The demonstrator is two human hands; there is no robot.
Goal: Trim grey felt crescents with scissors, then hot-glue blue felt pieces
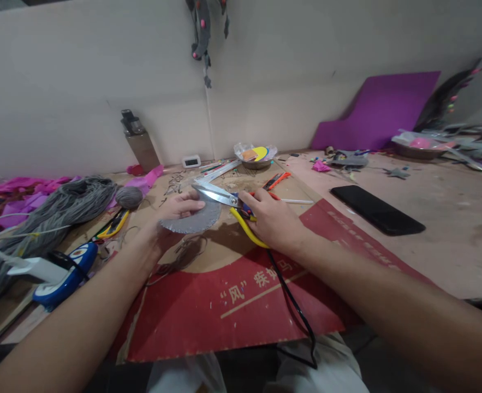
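My left hand holds a grey, rounded flat piece with a ragged lower edge, its thumb and fingers pinching the upper left part. My right hand is wrapped round the handles of a pair of scissors. Their silver blades point left and lie over the top edge of the grey piece, slightly apart near the tips. Yellow-handled pliers lie beneath my right hand; whether its fingers touch them is unclear. Both hands are above a red and brown cardboard sheet.
A black phone lies at the right. Grey yarn, a blue power strip and yellow-handled cutters are at the left. Behind stand a brown bottle, a small white display and a bowl. A black cable hangs in front.
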